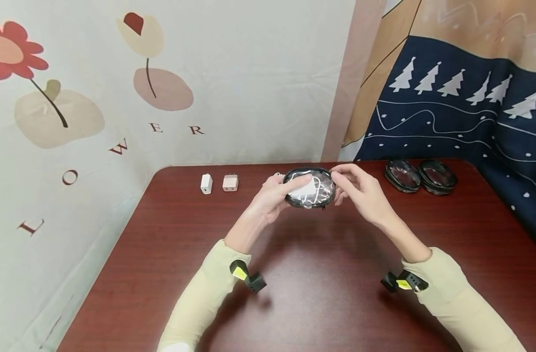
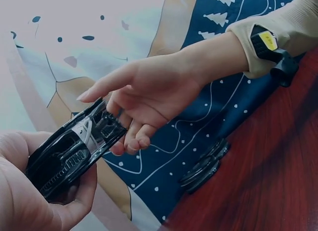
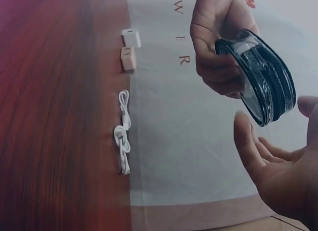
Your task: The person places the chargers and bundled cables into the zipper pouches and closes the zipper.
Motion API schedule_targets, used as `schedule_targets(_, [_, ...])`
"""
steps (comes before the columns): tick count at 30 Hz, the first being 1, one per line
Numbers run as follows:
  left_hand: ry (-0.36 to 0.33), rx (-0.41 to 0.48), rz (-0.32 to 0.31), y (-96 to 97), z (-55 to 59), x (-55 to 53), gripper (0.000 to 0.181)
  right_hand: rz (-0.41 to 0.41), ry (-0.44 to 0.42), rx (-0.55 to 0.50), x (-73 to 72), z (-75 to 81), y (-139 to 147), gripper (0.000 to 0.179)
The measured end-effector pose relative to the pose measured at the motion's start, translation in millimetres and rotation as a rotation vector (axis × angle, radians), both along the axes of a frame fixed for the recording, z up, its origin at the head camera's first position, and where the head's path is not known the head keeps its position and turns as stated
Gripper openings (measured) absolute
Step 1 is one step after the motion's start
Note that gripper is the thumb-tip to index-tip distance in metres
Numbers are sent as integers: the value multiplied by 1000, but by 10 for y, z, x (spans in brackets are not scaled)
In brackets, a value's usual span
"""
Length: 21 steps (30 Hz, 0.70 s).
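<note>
My left hand (image 1: 272, 198) grips a clear oval zip pouch (image 1: 318, 195) with black trim, the thumb across its see-through top. Inside lie a white block and a white cable. The pouch is held up over the far part of the table, and the left wrist view shows its black zipped side (image 2: 67, 166). At the pouch's other end is my right hand (image 1: 362, 193), thumb and fingers spread around that end. In the right wrist view, the fingertips (image 3: 242, 121) stand close to the pouch's edge without closing on it.
Two white plug chargers, one (image 1: 206, 184) beside the other (image 1: 230, 183), sit at the back left. A bundled white cable (image 3: 123, 134) lies by the table's back edge. Two more clear, black-trimmed pouches (image 1: 402, 175) rest at the back right. Printed cloth hangs behind the table (image 1: 162, 264).
</note>
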<state>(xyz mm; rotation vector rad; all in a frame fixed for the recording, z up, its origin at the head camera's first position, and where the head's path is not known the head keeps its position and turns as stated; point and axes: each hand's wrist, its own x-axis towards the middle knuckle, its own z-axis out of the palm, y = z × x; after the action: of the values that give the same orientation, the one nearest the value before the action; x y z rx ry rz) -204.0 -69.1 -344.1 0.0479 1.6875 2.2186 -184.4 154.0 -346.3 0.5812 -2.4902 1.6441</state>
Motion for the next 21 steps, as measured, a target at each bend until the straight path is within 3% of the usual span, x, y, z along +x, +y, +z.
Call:
schedule_targets(4, [16,-36,-49,10,11,14,28,26,-37,57,-11,20,9,36])
schedule_targets(7, [18,-42,-50,16,8,11,29,50,-45,67,-11,26,14,35])
schedule_targets(16, [17,-21,68,101,-22,-40,33,145,-102,13,-26,-13,0,40])
schedule_targets(21, [11,12,85,169,-33,-69,33,120,-136,-37,-40,-31,16,47])
